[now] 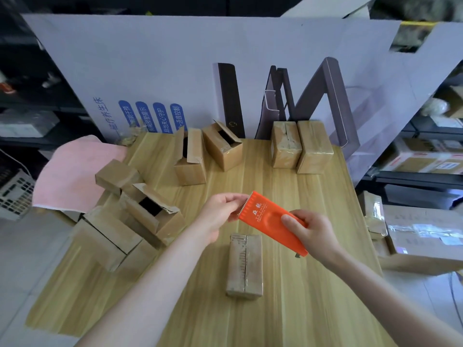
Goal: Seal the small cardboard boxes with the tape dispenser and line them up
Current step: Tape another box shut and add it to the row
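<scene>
Over the pale wood-grain bench [313,284] my right hand [313,231] grips a flat orange plastic tape dispenser [265,216], my left hand [220,211] pinching its toothed end. White printed cardboard [175,58] backs the far edge.

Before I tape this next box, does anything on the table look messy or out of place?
Yes. The open boxes at the left edge are heaped crookedly, one tilted atop another, and the lowest box sits right at the table edge. The two sealed boxes at far right stand neatly side by side, though one's tape looks wrinkled.
</scene>
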The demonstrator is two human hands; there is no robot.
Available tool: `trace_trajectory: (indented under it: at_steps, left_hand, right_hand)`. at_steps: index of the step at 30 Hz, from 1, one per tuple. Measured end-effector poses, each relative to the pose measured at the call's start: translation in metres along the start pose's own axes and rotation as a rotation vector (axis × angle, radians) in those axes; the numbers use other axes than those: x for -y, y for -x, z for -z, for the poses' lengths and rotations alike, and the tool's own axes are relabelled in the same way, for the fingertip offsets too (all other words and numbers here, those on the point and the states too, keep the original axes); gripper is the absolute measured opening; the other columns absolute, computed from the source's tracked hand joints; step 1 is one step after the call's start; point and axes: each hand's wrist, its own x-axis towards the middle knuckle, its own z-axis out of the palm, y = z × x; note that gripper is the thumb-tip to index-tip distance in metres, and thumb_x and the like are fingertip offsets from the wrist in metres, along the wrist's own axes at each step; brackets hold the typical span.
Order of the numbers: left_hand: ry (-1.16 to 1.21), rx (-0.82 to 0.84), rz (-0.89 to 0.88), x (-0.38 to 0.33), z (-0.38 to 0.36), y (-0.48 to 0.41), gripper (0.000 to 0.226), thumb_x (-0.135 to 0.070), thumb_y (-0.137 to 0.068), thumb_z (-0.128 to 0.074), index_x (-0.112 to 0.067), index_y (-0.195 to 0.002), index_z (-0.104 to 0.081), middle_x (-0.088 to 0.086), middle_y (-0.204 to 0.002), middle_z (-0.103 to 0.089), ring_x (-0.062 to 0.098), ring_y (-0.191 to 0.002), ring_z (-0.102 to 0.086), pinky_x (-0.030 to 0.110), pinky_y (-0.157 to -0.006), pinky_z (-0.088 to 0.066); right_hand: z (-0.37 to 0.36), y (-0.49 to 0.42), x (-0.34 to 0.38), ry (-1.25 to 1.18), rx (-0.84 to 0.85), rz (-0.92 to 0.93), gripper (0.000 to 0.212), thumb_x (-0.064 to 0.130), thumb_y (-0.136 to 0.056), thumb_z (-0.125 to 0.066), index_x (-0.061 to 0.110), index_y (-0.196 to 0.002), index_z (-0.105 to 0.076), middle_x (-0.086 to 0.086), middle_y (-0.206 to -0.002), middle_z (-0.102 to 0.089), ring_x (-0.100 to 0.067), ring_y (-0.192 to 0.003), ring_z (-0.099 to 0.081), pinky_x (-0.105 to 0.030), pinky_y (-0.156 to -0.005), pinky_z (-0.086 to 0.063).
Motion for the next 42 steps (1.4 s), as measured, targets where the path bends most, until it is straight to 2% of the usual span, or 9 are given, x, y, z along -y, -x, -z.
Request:
trace_trajectory:
  at_steps: [4, 7, 13, 19, 25, 31, 34, 38, 42]
  left_hand:
    - [0.083, 0.032, 0.098, -0.002, 0.003, -0.007, 0.013, -0.010, -0.092, -0.060, -0.018, -0.089, -0.070, -0.006, -0.071, -0.071, 0.005, -0.063, -0.061, 0.016, -0.054, -0.048]
    - [0.061, 0.055, 0.144, -0.004, 0.006, -0.011, 0.009, -0.005, -0.088, -0.064, -0.013, -0.091, -0.068, -0.004, -0.066, -0.069, 0.004, -0.056, -0.060, 0.017, -0.054, -0.049]
    - [-0.056, -0.156, 0.017, -0.005, 0.005, -0.022, 0.015, 0.002, -0.080, -0.072, -0.011, -0.072, -0.068, -0.002, -0.060, -0.067, 0.003, -0.047, -0.061, 0.015, -0.043, -0.045]
    - [-0.135, -0.287, -0.081, -0.006, 0.023, -0.034, 0.023, 0.005, -0.079, -0.072, -0.015, -0.067, -0.070, 0.004, -0.072, -0.071, 0.010, -0.054, -0.059, 0.020, -0.055, -0.050]
    - [-0.158, -0.510, -0.008, 0.011, 0.082, -0.040, 0.017, 0.001, -0.080, -0.073, -0.014, -0.073, -0.072, 0.005, -0.077, -0.073, 0.017, -0.065, -0.061, 0.029, -0.071, -0.054]
    - [-0.212, -0.365, 0.055, 0.054, 0.066, -0.042, 0.011, 0.000, -0.079, -0.074, -0.007, -0.087, -0.073, 0.001, -0.080, -0.071, 0.015, -0.068, -0.060, 0.022, -0.067, -0.051]
    - [-0.224, -0.346, 0.125, 0.073, 0.064, -0.049, 0.023, 0.006, -0.076, -0.074, -0.008, -0.094, -0.072, 0.002, -0.090, -0.069, 0.008, -0.078, -0.061, 0.016, -0.073, -0.047]
    - [-0.215, -0.364, 0.173, 0.097, 0.066, -0.057, 0.033, 0.015, -0.074, -0.070, -0.001, -0.103, -0.069, 0.009, -0.094, -0.067, 0.007, -0.076, -0.058, 0.007, -0.062, -0.043]
    - [-0.221, -0.407, 0.188, 0.119, 0.066, -0.067, 0.031, 0.015, -0.073, -0.071, -0.007, -0.095, -0.070, 0.010, -0.096, -0.069, 0.014, -0.082, -0.062, 0.022, -0.082, -0.050]
  right_hand:
    - [0.001, -0.001, 0.007, 0.010, 0.028, 0.004, 0.020, 0.029, -0.089, -0.067, 0.024, -0.071, -0.072, -0.002, -0.051, -0.061, -0.021, -0.036, -0.056, -0.045, -0.031, -0.048]
    - [0.002, -0.003, 0.010, 0.037, 0.043, 0.001, 0.018, 0.031, -0.088, -0.068, 0.025, -0.072, -0.072, -0.001, -0.053, -0.063, -0.020, -0.038, -0.058, -0.043, -0.033, -0.049]
    - [-0.001, -0.009, 0.014, 0.180, 0.050, 0.009, 0.011, 0.044, -0.084, -0.068, 0.036, -0.076, -0.070, 0.004, -0.060, -0.067, -0.024, -0.040, -0.062, -0.042, -0.035, -0.051]
    - [0.021, -0.014, 0.013, 0.237, 0.035, -0.029, 0.019, 0.045, -0.082, -0.069, 0.031, -0.071, -0.071, 0.002, -0.058, -0.067, -0.026, -0.040, -0.063, -0.042, -0.033, -0.051]
    - [0.084, -0.004, -0.012, 0.365, -0.002, -0.152, 0.014, 0.033, -0.085, -0.071, 0.025, -0.073, -0.071, 0.000, -0.056, -0.067, -0.023, -0.039, -0.062, -0.034, -0.032, -0.049]
    - [0.095, -0.008, -0.038, 0.811, 0.005, -0.189, 0.030, 0.059, -0.080, -0.062, 0.031, -0.070, -0.066, 0.009, -0.058, -0.063, -0.009, -0.044, -0.061, -0.022, -0.035, -0.043]
    - [0.083, -0.016, -0.048, 0.885, 0.036, -0.220, 0.036, 0.067, -0.078, -0.058, 0.033, -0.067, -0.062, 0.010, -0.062, -0.063, -0.012, -0.037, -0.061, -0.019, -0.031, -0.041]
    - [0.070, -0.027, -0.057, 0.937, 0.055, -0.248, 0.036, 0.067, -0.078, -0.057, 0.032, -0.069, -0.062, 0.011, -0.065, -0.062, -0.012, -0.036, -0.060, -0.017, -0.031, -0.036]
    - [0.058, -0.038, -0.067, 1.034, 0.081, -0.272, 0.038, 0.066, -0.081, -0.053, 0.031, -0.076, -0.064, 0.009, -0.070, -0.061, -0.008, -0.038, -0.056, -0.020, -0.040, -0.038]
